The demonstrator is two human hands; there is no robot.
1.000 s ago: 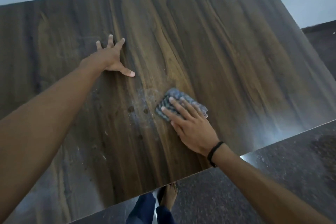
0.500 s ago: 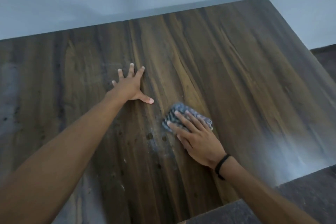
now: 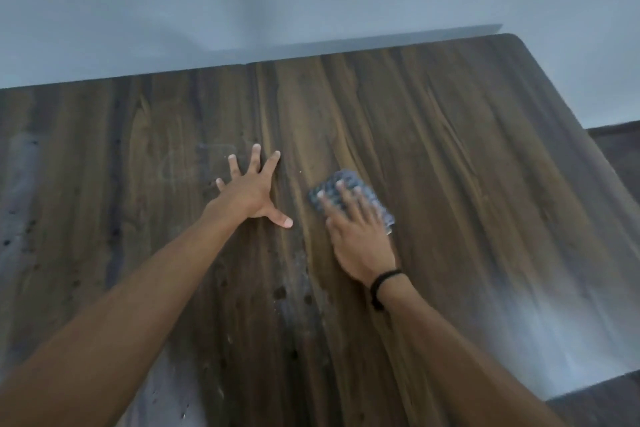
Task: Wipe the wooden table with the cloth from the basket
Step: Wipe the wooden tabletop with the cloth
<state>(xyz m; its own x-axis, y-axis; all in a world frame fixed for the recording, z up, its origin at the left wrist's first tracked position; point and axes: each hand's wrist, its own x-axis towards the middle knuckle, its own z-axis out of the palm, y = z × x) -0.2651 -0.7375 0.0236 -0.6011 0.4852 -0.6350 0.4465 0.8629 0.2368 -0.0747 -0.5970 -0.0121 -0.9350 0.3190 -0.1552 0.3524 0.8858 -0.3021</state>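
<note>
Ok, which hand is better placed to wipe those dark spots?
Right. The right hand presses the cloth flat, just beyond the dark spots; the left hand rests bare on the wooden table.

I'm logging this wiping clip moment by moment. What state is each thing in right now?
Dark brown wooden table: dusty smears, dark spots near-left.
Blue-grey patterned cloth: lying on the table, pressed from above.
Left hand: flat on the table, fingers spread.
Right hand: straight fingers pressing the cloth.
Black wristband: on the right wrist.
</note>
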